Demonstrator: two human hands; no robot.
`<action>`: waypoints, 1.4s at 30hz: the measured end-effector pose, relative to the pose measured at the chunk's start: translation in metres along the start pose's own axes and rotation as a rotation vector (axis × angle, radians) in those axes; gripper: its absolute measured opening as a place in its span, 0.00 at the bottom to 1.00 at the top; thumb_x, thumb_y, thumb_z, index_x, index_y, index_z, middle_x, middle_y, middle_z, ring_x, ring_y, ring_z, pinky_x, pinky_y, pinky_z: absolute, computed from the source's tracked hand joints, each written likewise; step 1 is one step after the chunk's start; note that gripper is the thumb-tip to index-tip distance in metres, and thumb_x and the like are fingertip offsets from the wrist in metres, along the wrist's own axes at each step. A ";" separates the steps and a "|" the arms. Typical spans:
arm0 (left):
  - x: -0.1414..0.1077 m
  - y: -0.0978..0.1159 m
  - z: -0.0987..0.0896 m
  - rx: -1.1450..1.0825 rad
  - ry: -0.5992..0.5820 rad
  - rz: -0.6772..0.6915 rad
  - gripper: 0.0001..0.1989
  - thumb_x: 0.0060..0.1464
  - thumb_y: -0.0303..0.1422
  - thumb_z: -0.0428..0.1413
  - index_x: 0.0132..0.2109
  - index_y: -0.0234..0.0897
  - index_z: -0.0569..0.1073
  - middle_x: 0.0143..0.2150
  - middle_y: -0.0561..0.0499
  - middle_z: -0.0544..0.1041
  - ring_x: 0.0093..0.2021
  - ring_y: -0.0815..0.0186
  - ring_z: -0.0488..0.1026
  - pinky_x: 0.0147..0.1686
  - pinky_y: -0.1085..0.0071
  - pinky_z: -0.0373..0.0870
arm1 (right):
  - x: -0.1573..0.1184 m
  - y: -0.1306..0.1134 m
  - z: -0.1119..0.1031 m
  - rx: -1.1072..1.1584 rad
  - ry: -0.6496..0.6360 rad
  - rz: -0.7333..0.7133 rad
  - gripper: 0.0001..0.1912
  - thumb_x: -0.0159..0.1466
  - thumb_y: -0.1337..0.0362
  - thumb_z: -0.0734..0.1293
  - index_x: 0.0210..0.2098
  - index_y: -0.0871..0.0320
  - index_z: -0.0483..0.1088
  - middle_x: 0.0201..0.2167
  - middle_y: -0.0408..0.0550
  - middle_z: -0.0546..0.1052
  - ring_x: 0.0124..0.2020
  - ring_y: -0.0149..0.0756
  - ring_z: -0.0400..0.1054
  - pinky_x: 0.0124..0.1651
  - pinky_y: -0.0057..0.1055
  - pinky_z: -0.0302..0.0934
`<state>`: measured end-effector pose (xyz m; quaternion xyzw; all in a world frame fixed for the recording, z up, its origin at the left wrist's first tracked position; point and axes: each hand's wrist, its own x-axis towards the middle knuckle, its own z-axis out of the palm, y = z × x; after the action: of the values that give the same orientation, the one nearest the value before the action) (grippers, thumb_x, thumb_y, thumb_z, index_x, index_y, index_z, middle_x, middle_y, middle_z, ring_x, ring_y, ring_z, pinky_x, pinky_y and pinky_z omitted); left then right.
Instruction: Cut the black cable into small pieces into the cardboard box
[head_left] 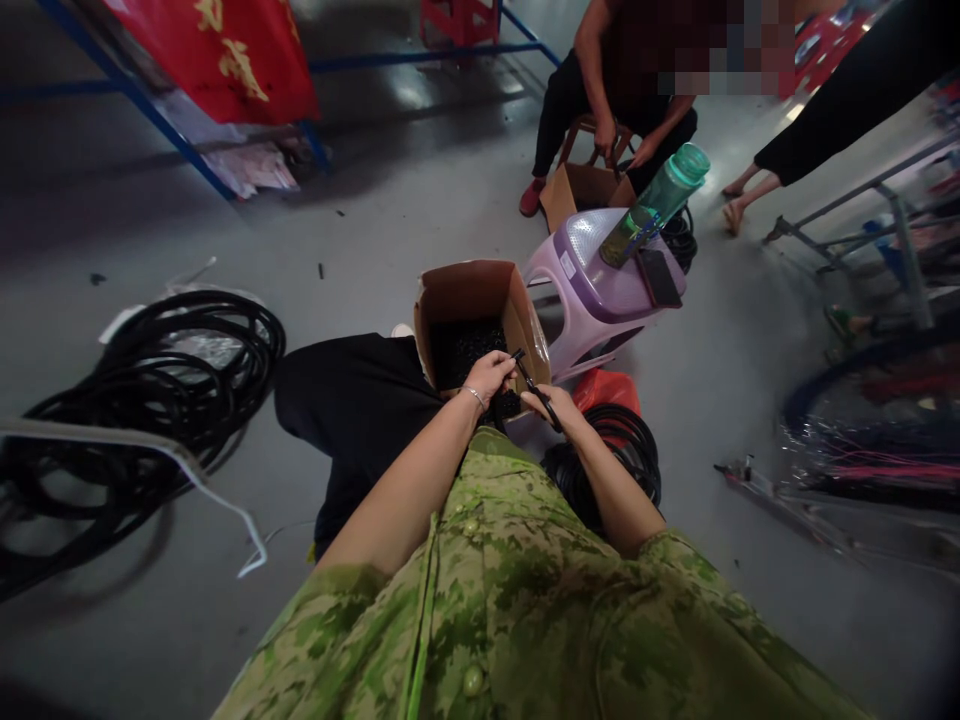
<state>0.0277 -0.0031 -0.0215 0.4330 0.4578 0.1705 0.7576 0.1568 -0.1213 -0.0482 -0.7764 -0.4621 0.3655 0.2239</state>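
Note:
In the head view, my left hand [491, 376] is closed on a black tube [518, 354], its end poking out past the fingertips. Fingers wrapped, my right hand [561, 408] grips dark scissors [551, 412] whose blades reach up close to that tube end. Whether the blades touch the tube I cannot tell. Both hands are over the near edge of an open cardboard box [526, 325]. Inside it lie many small black pieces [469, 345]. A coil of black tubing [634, 450] rests on the floor, partly behind my right forearm.
A purple stool [577, 265] beside the box carries a green bottle [652, 205] and a dark phone-like object [659, 278]. Large black coils [187, 370] lie left. A seated person [600, 100] works at another box [559, 200]. A metal frame [904, 240] stands right.

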 end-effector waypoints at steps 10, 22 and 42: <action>-0.001 0.001 0.002 0.138 0.059 0.039 0.06 0.55 0.25 0.53 0.29 0.35 0.67 0.17 0.60 0.64 0.13 0.77 0.55 0.16 0.78 0.51 | 0.000 -0.003 -0.002 0.081 -0.063 0.015 0.29 0.59 0.37 0.60 0.24 0.59 0.68 0.17 0.43 0.69 0.21 0.31 0.64 0.26 0.26 0.56; 0.004 -0.004 0.000 0.200 0.035 0.059 0.06 0.54 0.26 0.54 0.29 0.35 0.67 0.17 0.60 0.64 0.15 0.76 0.56 0.18 0.77 0.52 | 0.005 -0.010 -0.002 -0.045 -0.019 0.016 0.27 0.60 0.40 0.61 0.26 0.59 0.70 0.22 0.44 0.72 0.27 0.33 0.66 0.31 0.26 0.56; 0.002 0.001 -0.003 0.155 0.005 0.049 0.07 0.55 0.25 0.54 0.29 0.35 0.66 0.18 0.59 0.66 0.14 0.77 0.56 0.16 0.78 0.52 | -0.009 -0.010 0.012 -0.267 0.227 -0.044 0.36 0.61 0.36 0.57 0.18 0.61 0.71 0.16 0.46 0.68 0.22 0.29 0.61 0.26 0.25 0.48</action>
<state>0.0265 0.0001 -0.0225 0.5010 0.4607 0.1540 0.7162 0.1389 -0.1244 -0.0459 -0.8251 -0.4952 0.2059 0.1776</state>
